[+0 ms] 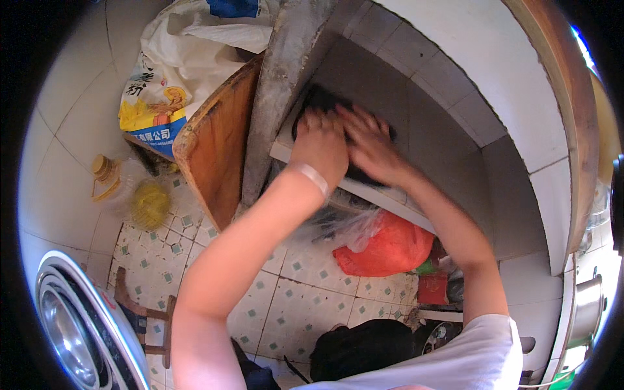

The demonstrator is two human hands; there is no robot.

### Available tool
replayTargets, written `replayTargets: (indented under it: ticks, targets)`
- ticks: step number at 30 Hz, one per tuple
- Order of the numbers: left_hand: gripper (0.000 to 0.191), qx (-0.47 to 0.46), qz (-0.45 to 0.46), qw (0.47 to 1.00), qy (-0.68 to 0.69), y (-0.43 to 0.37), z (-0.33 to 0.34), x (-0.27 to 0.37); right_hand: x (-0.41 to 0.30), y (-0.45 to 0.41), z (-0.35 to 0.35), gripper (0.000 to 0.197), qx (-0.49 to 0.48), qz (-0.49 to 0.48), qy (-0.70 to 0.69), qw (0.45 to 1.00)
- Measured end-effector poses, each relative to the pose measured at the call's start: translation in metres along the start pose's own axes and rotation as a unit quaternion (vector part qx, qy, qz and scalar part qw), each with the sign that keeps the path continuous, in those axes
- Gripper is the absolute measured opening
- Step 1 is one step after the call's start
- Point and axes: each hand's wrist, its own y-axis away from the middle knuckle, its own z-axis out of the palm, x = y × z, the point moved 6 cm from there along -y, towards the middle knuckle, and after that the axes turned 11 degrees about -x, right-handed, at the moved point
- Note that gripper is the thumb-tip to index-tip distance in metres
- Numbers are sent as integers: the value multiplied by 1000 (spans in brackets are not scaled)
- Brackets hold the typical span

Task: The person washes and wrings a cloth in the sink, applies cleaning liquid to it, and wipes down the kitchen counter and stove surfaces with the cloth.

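Both of my hands reach onto a tiled shelf (370, 191) inside a recess below a counter. A dark, soft-looking item (319, 97) lies there, largely hidden by the hands; what it is I cannot tell. My left hand (321, 141) rests on it, the fingers blurred, with a pale band around the wrist. Close beside it, my right hand (370, 141) lies with its fingers spread on the same dark item. Whether either hand grips any of it cannot be made out.
A wooden board (219, 141) leans against a concrete upright (280, 78). Behind it stands a printed white sack (170, 73). A red plastic bag (390, 246) sits below the shelf. Nested metal basins (68, 336) are at lower left, near a wooden stool (161, 314) and a clear plastic jug (117, 185).
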Motion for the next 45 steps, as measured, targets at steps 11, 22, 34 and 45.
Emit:
replayTargets:
  ticks: [11,22,34,45]
  targets:
    - [47,-174,-5,984,24,-62,-4,0,36,-21,-11,68,-35,30,80,996]
    - [43,-179,-11,976,126,-109,15,-21,53,-35,-20,39,109,-11,-105,988]
    - [54,-98,-99,961,238,-173,42,-25,111,-89,-15,60,-109,67,-122,984]
    - [51,-42,-148,933,326,-260,70,-40,197,-149,-12,56,-2,-3,-87,996]
